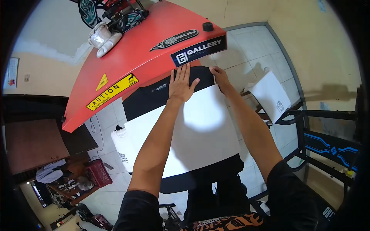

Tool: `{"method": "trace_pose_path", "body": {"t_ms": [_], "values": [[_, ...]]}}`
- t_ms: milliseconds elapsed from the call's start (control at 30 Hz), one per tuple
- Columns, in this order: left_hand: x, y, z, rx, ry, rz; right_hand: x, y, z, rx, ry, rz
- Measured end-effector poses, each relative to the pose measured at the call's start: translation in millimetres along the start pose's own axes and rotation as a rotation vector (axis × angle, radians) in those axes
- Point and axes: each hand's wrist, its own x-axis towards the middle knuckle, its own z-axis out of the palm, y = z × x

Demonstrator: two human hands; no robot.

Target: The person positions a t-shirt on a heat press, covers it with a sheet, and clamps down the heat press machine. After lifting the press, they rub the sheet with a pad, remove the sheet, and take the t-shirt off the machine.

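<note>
At the left of the frame, a white cloth shirt with black lettering (121, 146) shows beside the work; next, a red metal cover with a yellow caution label (127, 73) slopes across the upper part. In the centre lies a black cotton T-shirt with a printed neck label (144, 101), flat, collar towards the top and hem towards the bottom; its collar-to-hem axis runs down the frame, leaning slightly right. The left hand (181, 87) presses flat near the collar, thumb apart from its fingers. A white, smooth rectangular sheet (206, 131) covers the shirt's middle, its longer side crosswise. The right hand (220, 80) curls at the shirt's upper-right edge; whether its fingers pinch cloth, I cannot tell. Laying-out seems nearly done, with straightening in hand; pressing looks not yet begun.
</note>
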Motion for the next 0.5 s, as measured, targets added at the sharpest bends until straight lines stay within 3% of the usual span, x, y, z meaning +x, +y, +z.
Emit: {"method": "trace_pose_path", "body": {"t_ms": [133,233,267,300,367,467,500], "values": [[2,0,-2,-0.002,-0.019,-0.002,2,1,7,-0.101,-0.003,-0.012],[7,-6,0,-0.155,-0.079,-0.014,19,10,-23,-0.132,-0.213,-0.065],[2,-6,-10,-0.330,-0.037,-0.024,23,18,-41,-0.075,-0.381,-0.244],[-6,-8,-22,-0.508,0.005,-0.036,0,3,-44,-0.088,-0.282,-0.133],[-59,-15,-45,-0.547,0.256,-0.025,-84,-42,-49,-0.121,-0.072,0.121],[-195,-45,-67,-0.999,0.569,-0.203,-163,24,-117,-0.044,-0.153,0.390],[-251,-62,-60,-1.150,0.697,-0.356,-201,21,-116,-0.272,-0.186,0.453]]}}
